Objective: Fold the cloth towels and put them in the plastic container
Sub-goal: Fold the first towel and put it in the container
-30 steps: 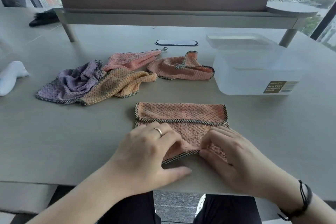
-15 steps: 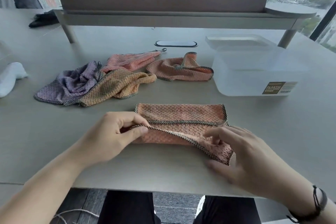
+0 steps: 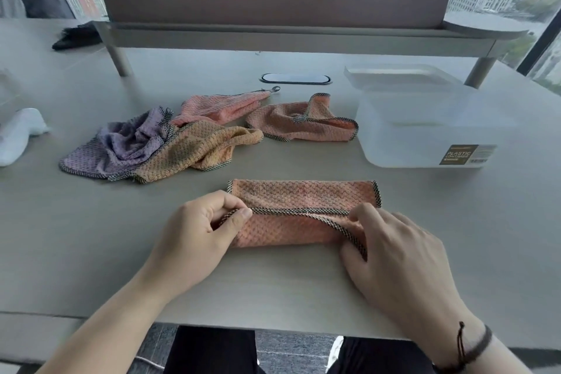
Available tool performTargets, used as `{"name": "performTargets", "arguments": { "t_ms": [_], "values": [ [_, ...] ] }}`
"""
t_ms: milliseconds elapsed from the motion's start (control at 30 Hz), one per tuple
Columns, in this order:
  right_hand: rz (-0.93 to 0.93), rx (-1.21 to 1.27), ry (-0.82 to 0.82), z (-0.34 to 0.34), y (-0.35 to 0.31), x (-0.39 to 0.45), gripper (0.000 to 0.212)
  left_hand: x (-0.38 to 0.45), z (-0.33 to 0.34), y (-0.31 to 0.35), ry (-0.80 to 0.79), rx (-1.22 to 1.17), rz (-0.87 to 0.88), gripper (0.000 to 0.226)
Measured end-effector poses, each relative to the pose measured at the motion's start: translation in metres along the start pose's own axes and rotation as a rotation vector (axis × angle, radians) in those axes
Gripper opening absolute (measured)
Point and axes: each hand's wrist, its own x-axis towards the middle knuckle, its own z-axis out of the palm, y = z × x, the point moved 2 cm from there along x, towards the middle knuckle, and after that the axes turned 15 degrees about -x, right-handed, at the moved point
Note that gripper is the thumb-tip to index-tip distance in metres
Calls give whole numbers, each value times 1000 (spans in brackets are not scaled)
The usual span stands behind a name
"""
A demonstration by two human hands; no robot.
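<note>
the left hand (image 3: 194, 231) pinches the checked trim at the left end of the salmon towel (image 3: 300, 212), thumb and forefinger closed on the edge. the right hand (image 3: 397, 255) grips the same trimmed edge at the right end, fingers curled over it with the thumb tucked beneath. the towel lies near the front of the counter (image 3: 91, 237) as a long band, its near flap drawn up toward the edge of the far flap.

to do this fold well, i'd bring both ends forward evenly so the trim lines run parallel, lay the edge down without dragging the layer below, then smooth from the middle outward. the right end looks a little slack and angled, so it probably wants pulling taut first.

beyond the hands lie four unfolded towels: a purple towel (image 3: 121, 143) and a mustard towel (image 3: 197, 146) overlapping, a pink towel (image 3: 221, 106) behind them, and another salmon one just left of the plastic container (image 3: 425, 130). the container stands at the right, well apart from the hands, with its lid (image 3: 397, 76) seeming to rest behind or on its far rim; i can't tell which. through the frosted walls i can't make out anything inside. a white object at the left edge is cut off.
</note>
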Motion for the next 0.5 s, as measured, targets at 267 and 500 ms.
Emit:
{"name": "performTargets", "arguments": {
  "t_ms": [267,500],
  "values": [
    [133,608,-96,-2,42,-2,7,-4,-3,0,76,81,54,16],
    [263,650,-106,16,46,4,26,-9,-5,8,182,156,87,9]
  ]
}}
